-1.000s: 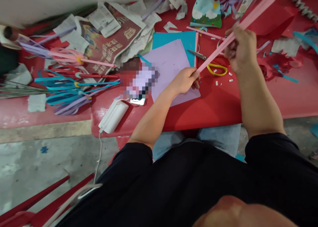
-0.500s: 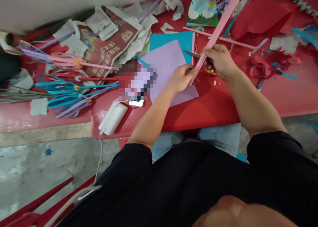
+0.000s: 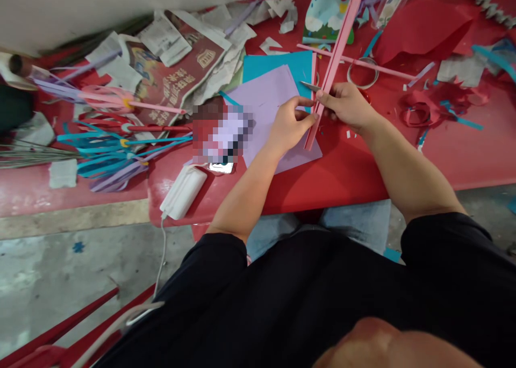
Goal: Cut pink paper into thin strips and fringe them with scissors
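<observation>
A long pink paper strip [image 3: 336, 62] with a lengthwise fold line slants across the middle of the view, its lower end over the purple paper. My right hand [image 3: 349, 103] is closed on it, the thumb on top and the other fingers mostly hidden behind. Thumb and index finger of my left hand [image 3: 291, 125] meet the strip's left edge lower down. A pointed scissor blade [image 3: 309, 85] shows just left of the strip; its handles are hidden by my right hand. Purple sheets [image 3: 262, 91] lie beneath my left hand, over a blue sheet [image 3: 278, 64].
A clear tape roll [image 3: 363, 60] and a thin pink stick [image 3: 382, 67] lie beyond my right hand. Newspaper [image 3: 173, 78], blue paper-strip bundles [image 3: 100, 148], a partly blurred phone [image 3: 221, 167] and a white power bank [image 3: 183, 192] are left. Red paper [image 3: 427, 32] sits right.
The pink strip has shifted down and toward me, and its far end now shows. It has turned so the fold line is visible. My right hand has moved slightly left and down.
</observation>
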Available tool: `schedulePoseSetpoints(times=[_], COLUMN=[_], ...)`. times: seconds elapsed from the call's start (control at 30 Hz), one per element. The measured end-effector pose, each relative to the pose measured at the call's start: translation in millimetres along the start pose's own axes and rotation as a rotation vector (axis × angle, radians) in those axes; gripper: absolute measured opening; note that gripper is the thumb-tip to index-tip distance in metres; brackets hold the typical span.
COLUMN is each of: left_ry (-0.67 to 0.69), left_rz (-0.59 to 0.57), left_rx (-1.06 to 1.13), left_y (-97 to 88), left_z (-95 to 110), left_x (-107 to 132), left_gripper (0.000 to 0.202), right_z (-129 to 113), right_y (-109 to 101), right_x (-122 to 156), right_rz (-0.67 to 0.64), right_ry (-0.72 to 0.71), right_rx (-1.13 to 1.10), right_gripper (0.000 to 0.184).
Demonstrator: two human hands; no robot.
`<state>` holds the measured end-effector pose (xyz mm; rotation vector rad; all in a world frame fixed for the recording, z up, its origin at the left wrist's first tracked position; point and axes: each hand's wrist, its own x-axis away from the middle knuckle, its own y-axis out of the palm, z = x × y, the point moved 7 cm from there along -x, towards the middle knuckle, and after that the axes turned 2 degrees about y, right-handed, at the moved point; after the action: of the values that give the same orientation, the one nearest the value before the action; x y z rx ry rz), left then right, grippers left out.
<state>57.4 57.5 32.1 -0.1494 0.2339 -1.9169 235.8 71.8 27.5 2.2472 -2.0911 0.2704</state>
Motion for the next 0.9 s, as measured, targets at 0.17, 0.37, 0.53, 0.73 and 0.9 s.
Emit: schedulePoseSetpoints(times=[0.17, 0.37, 0.53, 0.73, 0.9], left_ry=[-0.021, -0.019, 0.085, 0.046, 0.02], left_rz=[0.045, 0.041, 0.038, 0.046, 0.05], left_rx=[0.006, -0.029, 0.003, 0.001, 0.04], left_y=[-3.4, -4.1, -2.9, -2.1, -3.2], left_z=[6.2, 10.5, 16.0, 9.4, 3.6], left_x=[3.3, 4.8, 2.1, -0.9, -3.3], left_gripper=[0.028, 0.031, 0.021, 0.014, 0.016], right_z=[-1.7, -5.3, -7.4, -5.9, -4.6], right_y=[1.3, 9.6, 10.2, 10.4, 11.8], right_x=[4.0, 7.0, 5.5, 6.2, 5.5], right_rz=[0.032, 0.008, -0.006, 0.01, 0.01], right_ry=[0.035, 0.01, -0.041, -0.003, -0.053], right_rx=[-0.11, -0.133, -0.094, -0.114, -0.064], right_gripper=[0.044, 0.049, 0.049, 0.046, 0.048])
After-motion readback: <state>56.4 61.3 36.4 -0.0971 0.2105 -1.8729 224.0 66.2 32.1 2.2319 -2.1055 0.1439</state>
